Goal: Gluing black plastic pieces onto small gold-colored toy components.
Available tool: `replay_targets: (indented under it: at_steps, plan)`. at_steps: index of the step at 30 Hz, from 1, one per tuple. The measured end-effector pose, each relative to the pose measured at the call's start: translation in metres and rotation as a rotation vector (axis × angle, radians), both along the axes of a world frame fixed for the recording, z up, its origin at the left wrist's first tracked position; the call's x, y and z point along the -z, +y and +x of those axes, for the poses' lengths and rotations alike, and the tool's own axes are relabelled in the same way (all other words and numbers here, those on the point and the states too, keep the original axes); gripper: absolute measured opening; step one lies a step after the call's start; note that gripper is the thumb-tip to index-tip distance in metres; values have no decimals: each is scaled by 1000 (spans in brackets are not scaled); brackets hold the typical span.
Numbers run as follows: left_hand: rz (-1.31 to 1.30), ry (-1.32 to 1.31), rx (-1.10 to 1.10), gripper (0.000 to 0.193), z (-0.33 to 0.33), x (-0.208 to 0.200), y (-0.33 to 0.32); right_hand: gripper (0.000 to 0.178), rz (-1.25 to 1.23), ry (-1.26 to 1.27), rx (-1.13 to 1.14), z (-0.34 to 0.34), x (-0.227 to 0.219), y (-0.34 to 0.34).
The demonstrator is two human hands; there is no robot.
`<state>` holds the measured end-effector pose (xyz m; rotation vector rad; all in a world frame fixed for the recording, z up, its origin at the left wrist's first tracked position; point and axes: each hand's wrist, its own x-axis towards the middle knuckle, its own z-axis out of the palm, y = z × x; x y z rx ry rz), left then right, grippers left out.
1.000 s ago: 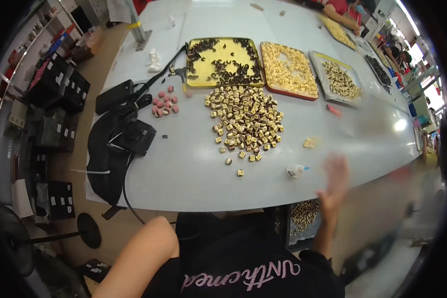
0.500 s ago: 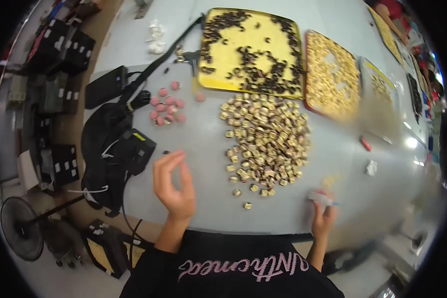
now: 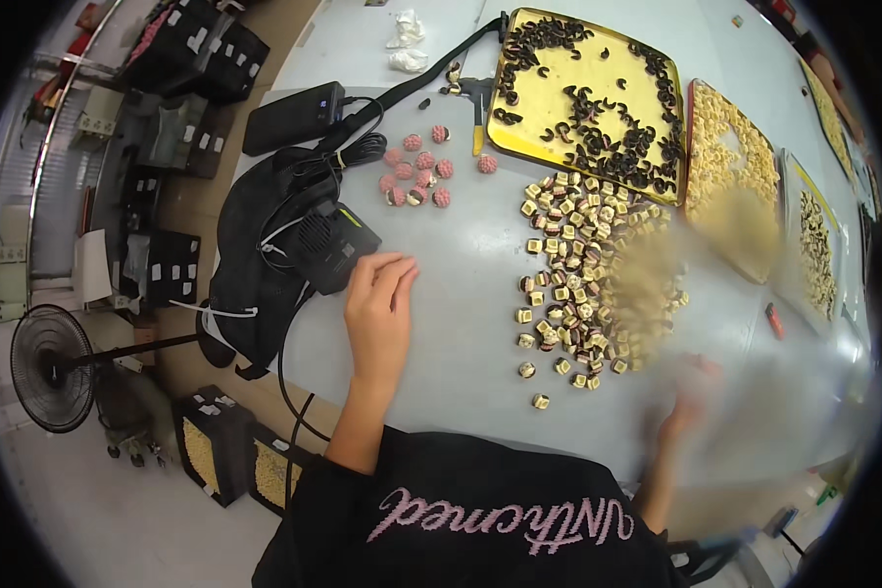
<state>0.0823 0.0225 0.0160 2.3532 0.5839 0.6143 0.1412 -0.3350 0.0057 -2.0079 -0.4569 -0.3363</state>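
My left hand [image 3: 380,314] is over the table beside the black device with a round grille [image 3: 338,240]. Its thumb and fingertips are drawn together; anything between them is hidden. Beyond it lie several knobbly pink balls [image 3: 423,162]. My right hand [image 3: 694,390] is smeared by motion near the right edge of a pile of small cream-and-dark blocks [image 3: 563,284]; its grip cannot be made out. A blurred tan patch [image 3: 647,294] covers the right part of the pile.
A yellow tray [image 3: 534,88] with dark curved pieces stands beyond the pile. Right of it are a tray of cream pieces [image 3: 720,147], partly blurred, and a further tray [image 3: 815,250]. A black bag [image 3: 255,255], a cable and a power box [image 3: 294,118] occupy the left side.
The view has shifted, so the table stands further right. My left hand has moved left over the table and its fingertips have closed up. My right hand, earlier around a whitish thing, is now blurred.
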Motion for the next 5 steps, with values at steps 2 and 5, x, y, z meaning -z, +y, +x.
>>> replay_targets:
  at_steps: [2, 5]
  plan:
    - [16, -3, 17, 13, -1, -1, -1, 31, -56, -29, -21, -1, 3, -4]
    - [41, -4, 58, 10, 2, -5, -5, 33, 4, 0, -39, -3, 4, -8]
